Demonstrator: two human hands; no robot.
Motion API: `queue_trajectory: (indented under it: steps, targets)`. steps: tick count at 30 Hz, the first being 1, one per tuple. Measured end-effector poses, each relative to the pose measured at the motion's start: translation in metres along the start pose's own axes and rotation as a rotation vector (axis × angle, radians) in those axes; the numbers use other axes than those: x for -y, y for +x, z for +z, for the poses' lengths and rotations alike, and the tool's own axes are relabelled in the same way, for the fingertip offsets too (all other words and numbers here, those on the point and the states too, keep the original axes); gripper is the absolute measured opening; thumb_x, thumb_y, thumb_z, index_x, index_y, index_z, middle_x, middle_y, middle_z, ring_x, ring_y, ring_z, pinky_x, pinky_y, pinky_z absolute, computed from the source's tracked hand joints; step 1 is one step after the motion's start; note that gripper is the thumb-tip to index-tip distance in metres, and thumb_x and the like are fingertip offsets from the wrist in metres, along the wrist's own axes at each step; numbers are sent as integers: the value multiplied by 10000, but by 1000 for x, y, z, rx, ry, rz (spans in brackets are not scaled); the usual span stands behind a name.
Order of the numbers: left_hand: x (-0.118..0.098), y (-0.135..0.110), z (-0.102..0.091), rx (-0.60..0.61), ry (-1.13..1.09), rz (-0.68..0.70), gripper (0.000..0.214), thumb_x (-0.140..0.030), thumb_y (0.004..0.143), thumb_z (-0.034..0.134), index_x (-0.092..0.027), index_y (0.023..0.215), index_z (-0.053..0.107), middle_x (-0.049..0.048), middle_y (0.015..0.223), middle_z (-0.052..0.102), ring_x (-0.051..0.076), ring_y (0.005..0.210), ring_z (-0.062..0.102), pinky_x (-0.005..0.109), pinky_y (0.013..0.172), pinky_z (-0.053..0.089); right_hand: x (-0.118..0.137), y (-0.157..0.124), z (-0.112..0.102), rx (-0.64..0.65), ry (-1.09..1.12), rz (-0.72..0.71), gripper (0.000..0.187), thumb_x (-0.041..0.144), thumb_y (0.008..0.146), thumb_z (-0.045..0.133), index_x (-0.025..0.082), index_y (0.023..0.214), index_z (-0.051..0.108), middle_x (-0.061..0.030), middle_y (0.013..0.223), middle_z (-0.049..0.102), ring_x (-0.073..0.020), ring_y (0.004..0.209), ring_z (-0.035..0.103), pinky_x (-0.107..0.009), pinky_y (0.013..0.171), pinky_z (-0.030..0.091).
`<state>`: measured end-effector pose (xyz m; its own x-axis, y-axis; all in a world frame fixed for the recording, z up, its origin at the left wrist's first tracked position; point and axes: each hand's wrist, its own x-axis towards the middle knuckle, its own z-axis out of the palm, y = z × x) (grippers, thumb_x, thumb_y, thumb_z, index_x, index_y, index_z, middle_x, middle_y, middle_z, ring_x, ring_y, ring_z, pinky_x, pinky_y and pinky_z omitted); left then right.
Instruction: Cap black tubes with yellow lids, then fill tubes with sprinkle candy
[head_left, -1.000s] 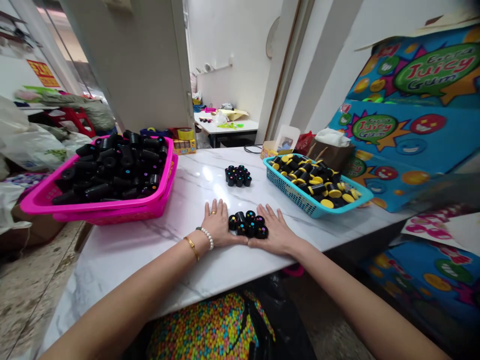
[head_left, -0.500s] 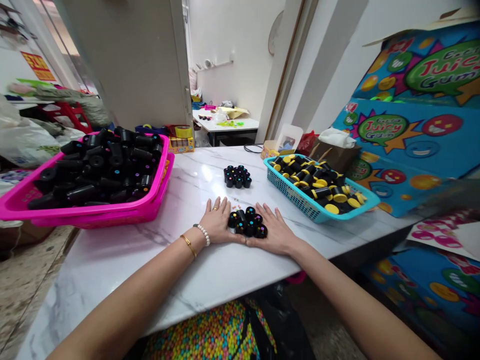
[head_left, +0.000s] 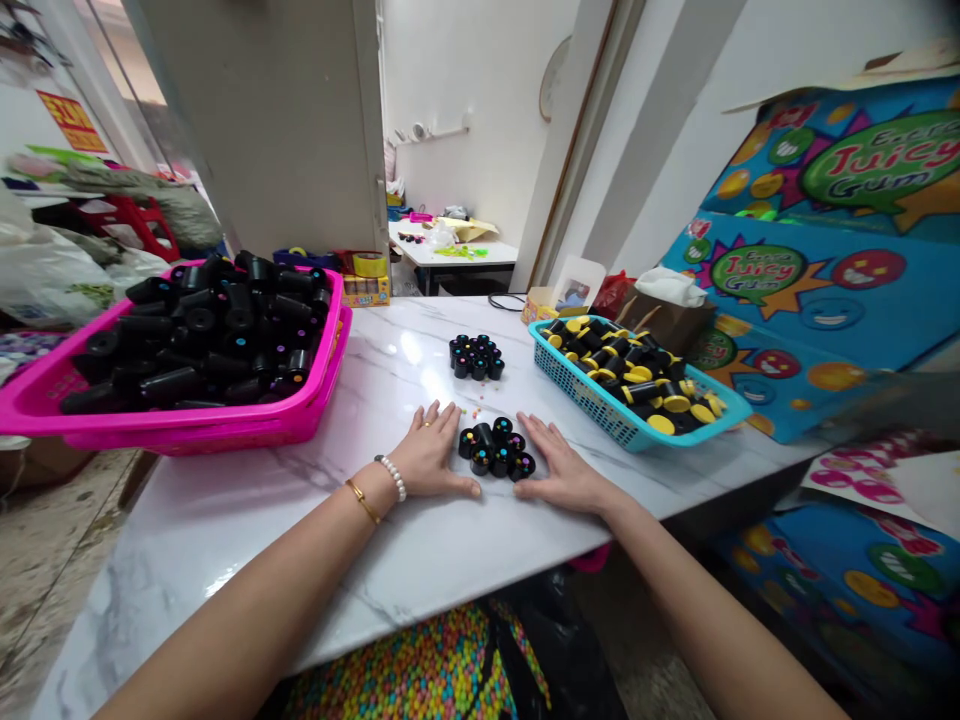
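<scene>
Between my two hands stands a cluster of small black canisters (head_left: 502, 458), several with coloured candy balls showing at their tops. My left hand (head_left: 433, 455) lies flat on the table at the cluster's left side, fingers stretched forward and thumb out to the right. On the other side rests my right hand (head_left: 562, 465), fingers spread, its thumb pointing left near the closest canister. Neither hand grips anything. A few loose candy balls (head_left: 477, 413) lie just behind the cluster. Farther back, a second tight group of black canisters (head_left: 476, 357) stands upright.
At left, a pink basket (head_left: 300, 420) is heaped with black canisters. A turquoise basket (head_left: 585, 405) at right holds black canisters with yellow lids. Blue gum boxes (head_left: 825, 270) are stacked beyond it. Below the table's front edge sits a black bag (head_left: 577, 640) of many coloured candy balls (head_left: 405, 665).
My hands have moved apart. The thumbs, close together in front of the near cluster before, are now separated, and my right hand has shifted slightly right. The canisters remain standing between them.
</scene>
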<state>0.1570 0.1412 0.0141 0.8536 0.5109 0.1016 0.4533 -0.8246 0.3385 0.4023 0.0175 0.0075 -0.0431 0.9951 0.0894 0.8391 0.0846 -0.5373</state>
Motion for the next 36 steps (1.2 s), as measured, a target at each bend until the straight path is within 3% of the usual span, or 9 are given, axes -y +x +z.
queue_trajectory:
  steps: [3, 7, 11, 15, 19, 24, 27, 30, 36]
  targets:
    - [5, 0, -4, 7, -83, 1, 1254, -823, 586, 577, -79, 1500, 145, 217, 1555, 151, 423, 1433, 46, 571, 1151, 91, -13, -2, -14, -29, 411, -31, 822, 501, 766, 678, 303, 1476, 313, -38, 1556, 264, -271, 1435, 216, -473, 1171, 185]
    - [15, 1, -8, -150, -235, -63, 765, -635, 865, 398, -147, 1451, 337, 126, 1506, 355, 301, 1409, 281, 450, 1140, 273, -25, 2, -20, -223, 713, 2, 504, 396, 814, 647, 270, 1296, 571, -58, 1402, 521, -243, 1315, 451, -430, 1125, 306]
    - [30, 11, -9, -357, -214, -207, 464, -426, 924, 387, -156, 1243, 587, 94, 1196, 646, 214, 1101, 598, 334, 984, 450, -25, 16, -17, -377, 435, 148, 372, 391, 839, 578, 186, 1132, 681, -92, 1123, 705, -230, 1045, 647, -388, 961, 471]
    - [39, 31, -6, -376, -129, -248, 376, -442, 849, 531, -185, 1078, 682, 82, 979, 642, 218, 919, 609, 347, 868, 485, -29, 49, -22, -399, 167, 206, 337, 387, 814, 572, 158, 1005, 731, -71, 859, 744, -184, 709, 665, -326, 725, 528]
    - [36, 48, -3, -361, -73, -171, 435, -508, 799, 599, -211, 1108, 678, 84, 992, 596, 233, 937, 578, 370, 857, 481, -34, 92, -28, -406, 20, 179, 304, 333, 764, 652, 174, 1009, 739, -66, 893, 731, -183, 761, 647, -321, 772, 496]
    - [33, 54, -2, -288, -80, 38, 299, -376, 809, 641, -245, 1071, 703, 61, 976, 601, 186, 919, 583, 305, 863, 478, -30, 128, -25, -361, -144, 96, 234, 306, 746, 704, 218, 956, 757, -42, 905, 709, -170, 783, 637, -296, 798, 478]
    - [36, 53, -2, -271, -108, 59, 179, -276, 855, 582, -214, 929, 733, 50, 920, 614, 147, 817, 598, 263, 800, 488, -30, 133, -22, -340, -212, 65, 110, 226, 777, 660, 208, 812, 763, -45, 880, 703, -169, 814, 633, -286, 821, 464]
    - [37, 52, -4, -270, -117, 37, 181, -206, 862, 547, -189, 845, 727, 48, 899, 628, 143, 795, 604, 256, 793, 483, -30, 131, -20, -334, -261, 50, 141, 161, 785, 607, 186, 767, 744, -63, 854, 694, -181, 822, 622, -292, 824, 452]
    - [33, 52, -6, -256, -88, 47, 199, -186, 866, 531, -195, 938, 717, 59, 948, 630, 162, 833, 608, 273, 807, 485, -29, 123, -24, -347, -253, 54, 147, 182, 766, 618, 177, 866, 725, -42, 815, 697, -166, 742, 613, -276, 745, 464]
